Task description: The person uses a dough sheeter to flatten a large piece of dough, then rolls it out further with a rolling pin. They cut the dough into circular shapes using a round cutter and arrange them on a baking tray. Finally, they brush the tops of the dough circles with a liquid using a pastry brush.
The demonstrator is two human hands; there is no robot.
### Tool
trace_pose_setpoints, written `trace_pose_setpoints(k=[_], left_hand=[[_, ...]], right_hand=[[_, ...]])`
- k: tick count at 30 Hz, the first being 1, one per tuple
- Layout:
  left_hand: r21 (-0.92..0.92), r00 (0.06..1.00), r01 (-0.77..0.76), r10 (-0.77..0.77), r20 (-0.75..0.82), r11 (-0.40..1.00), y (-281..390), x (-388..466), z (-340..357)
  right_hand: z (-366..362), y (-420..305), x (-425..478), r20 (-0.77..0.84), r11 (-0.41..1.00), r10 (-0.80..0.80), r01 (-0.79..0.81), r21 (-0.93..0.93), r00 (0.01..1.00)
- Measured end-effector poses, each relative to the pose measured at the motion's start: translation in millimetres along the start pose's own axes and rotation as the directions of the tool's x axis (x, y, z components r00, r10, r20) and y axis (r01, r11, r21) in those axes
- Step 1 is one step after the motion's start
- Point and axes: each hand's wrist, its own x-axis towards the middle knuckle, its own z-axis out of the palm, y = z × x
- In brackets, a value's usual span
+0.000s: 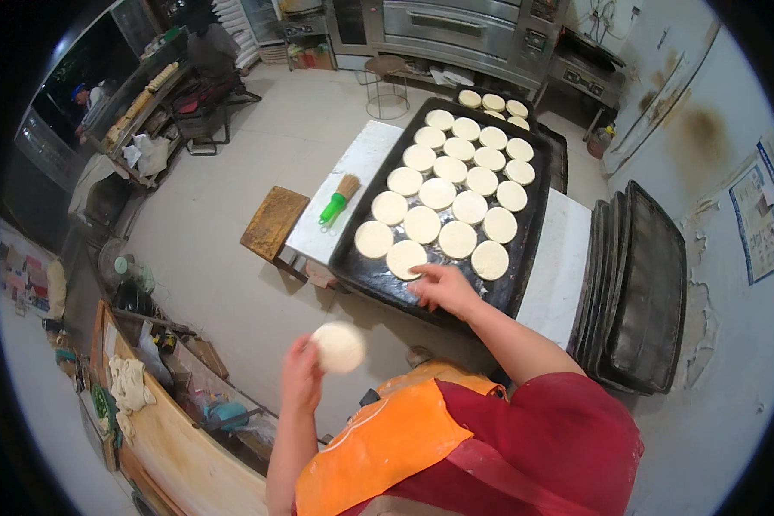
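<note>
My left hand holds a pale dough round by its edge, out over the floor and off the tray; the round is slightly blurred. My right hand reaches over the near end of a black baking tray. Its fingertips are at the edge of a flat dough round lying there; whether they grip it I cannot tell. Several more dough rounds lie in rows across the tray. Beside the tray, a green-handled brush rests on the white tabletop.
A wooden stool stands left of the table. Stacked black trays lean by the right wall. Behind, another tray of rounds sits before a steel deck oven. At lower left is a wooden worktop with a cloth.
</note>
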Motion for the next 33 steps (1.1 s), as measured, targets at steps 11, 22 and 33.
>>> trace_pose_setpoints(k=[11,22,33], left_hand=[[0.316,0.994,0.036,-0.002,-0.109,0.948,-28,52,-5],[0.538,0.064,0.741,0.755,-0.653,0.402,-163,-271,-379],[-0.196,-0.283,0.819,0.083,-0.955,0.539,-150,-343,-412]], right_hand=[[-39,18,-35,-0.298,0.725,-0.365,0.068,-0.685,0.882],[-8,39,37,-0.446,0.678,-0.313,-0.131,-0.723,0.838],[233,-27,37,0.236,0.472,-0.660,0.638,-0.608,0.713]])
